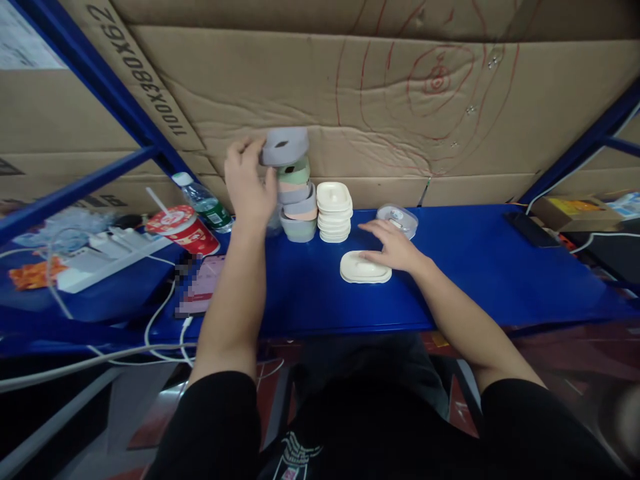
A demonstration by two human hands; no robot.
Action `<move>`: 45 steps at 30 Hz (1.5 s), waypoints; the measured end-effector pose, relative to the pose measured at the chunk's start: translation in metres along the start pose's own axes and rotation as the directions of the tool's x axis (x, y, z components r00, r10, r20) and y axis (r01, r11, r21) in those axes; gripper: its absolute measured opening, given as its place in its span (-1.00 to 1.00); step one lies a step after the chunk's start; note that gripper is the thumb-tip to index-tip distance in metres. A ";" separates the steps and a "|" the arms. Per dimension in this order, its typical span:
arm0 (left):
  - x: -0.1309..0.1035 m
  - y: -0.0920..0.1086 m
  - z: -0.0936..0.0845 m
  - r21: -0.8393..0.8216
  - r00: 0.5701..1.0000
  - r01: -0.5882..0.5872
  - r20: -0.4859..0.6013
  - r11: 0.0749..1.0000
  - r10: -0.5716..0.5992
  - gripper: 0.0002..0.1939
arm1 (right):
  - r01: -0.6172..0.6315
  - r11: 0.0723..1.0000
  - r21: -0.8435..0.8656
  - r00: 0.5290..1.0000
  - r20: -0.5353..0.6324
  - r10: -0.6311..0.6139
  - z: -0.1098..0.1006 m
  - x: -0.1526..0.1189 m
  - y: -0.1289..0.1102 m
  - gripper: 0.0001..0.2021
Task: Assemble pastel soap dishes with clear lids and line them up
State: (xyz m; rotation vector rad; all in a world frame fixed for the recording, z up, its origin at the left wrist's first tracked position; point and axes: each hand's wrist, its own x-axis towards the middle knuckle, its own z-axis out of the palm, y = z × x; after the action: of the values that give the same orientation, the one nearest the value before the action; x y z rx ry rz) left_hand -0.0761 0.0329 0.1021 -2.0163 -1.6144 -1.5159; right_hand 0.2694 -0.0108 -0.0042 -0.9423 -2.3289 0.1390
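My left hand is raised at the left side of a grey-lavender oval container. Its thumb and fingers are apart, with the fingertips at the container's edge. This container tops a leaning stack of similar ones, among them a green container and a pale grey-green container at the bottom. Beside them stands a stack of cream lids. Lower right, a cream lid lies flat on the table. Over it hovers my right hand, fingers spread, thumb at the lid's top.
The blue table backs onto a cardboard wall. A clear plastic lid lies behind my right hand. On the left are a red cup, a water bottle, a tablet, a power strip and cables. A dark phone lies far right.
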 end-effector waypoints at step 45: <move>-0.097 0.035 0.060 -0.523 0.930 0.233 0.366 0.820 -0.031 -0.63 | 0.071 0.995 0.077 0.994 0.075 -0.076 -0.002 -0.001 -0.014 -0.29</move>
State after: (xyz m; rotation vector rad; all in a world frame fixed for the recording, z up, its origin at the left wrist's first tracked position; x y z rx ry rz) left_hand -0.0036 -0.0056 0.0160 -2.6517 -1.5781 -1.9659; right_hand 0.2625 -0.0217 0.0012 -0.8270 -2.4088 0.2339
